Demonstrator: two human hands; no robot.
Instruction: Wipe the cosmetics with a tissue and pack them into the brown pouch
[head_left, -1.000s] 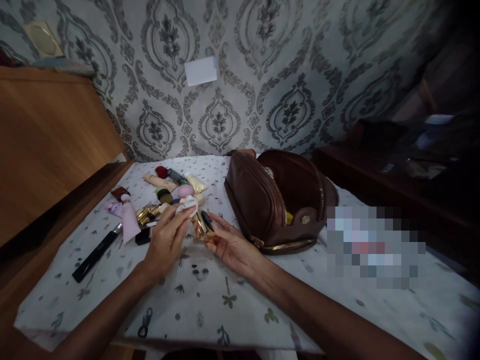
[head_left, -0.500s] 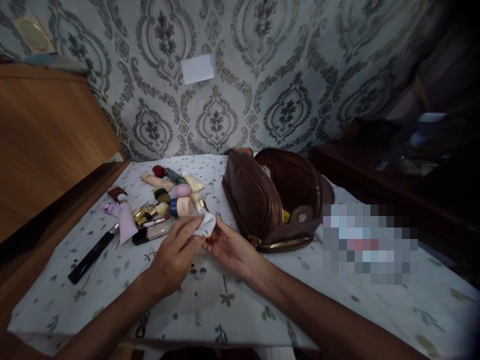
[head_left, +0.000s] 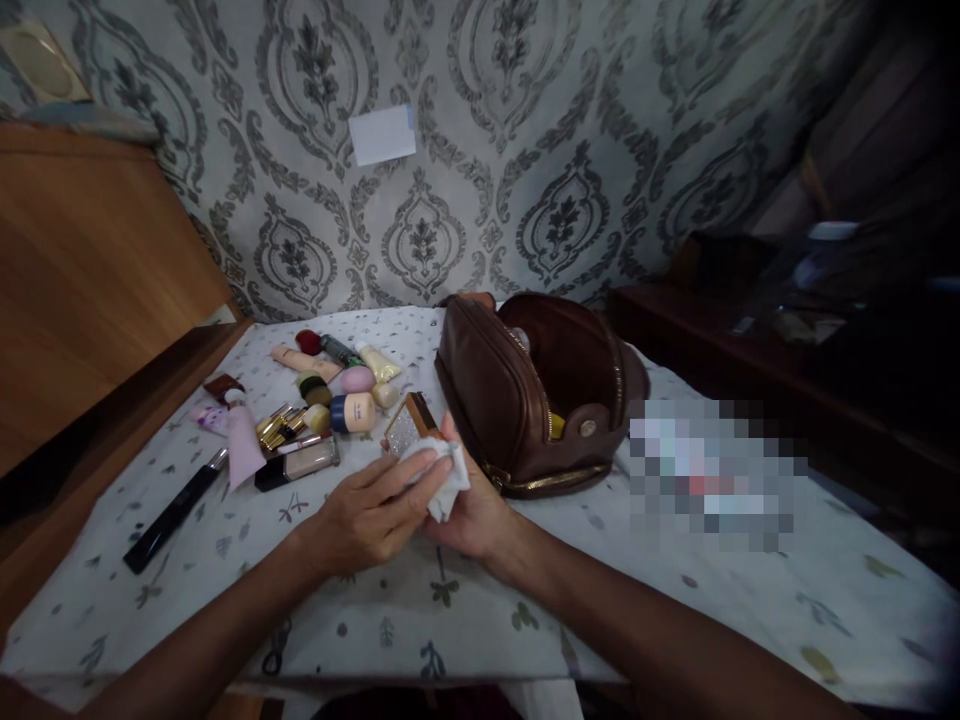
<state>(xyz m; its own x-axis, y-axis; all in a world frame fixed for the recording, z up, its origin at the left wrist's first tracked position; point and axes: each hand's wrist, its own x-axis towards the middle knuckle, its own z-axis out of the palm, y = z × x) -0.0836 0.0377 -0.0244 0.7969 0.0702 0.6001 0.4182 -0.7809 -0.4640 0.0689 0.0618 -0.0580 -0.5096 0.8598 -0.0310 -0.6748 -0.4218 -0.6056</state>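
Note:
Pinched in the fingers of my left hand is a white wipe, pressed against a small gold-edged case with a silver glittery face. My right hand grips that case from the right side, its fingers partly behind the wipe. What kind of case it is, I cannot tell for sure. Just beyond my right hand stands an open brown cosmetic bag, its zip undone and something yellow inside. Left of the hands lie a foundation bottle with a black cap and a blue-and-cream jar.
Farther left are a pink tube, a long black tube, gold lipsticks and a pink makeup sponge. A patterned white cloth covers the table. A wooden cabinet stands left; a blurred-out item lies right.
The glittery case has turned up into view between my hands. My left hand and the wipe have shifted slightly right and down over it, while the view has swung a little to the right.

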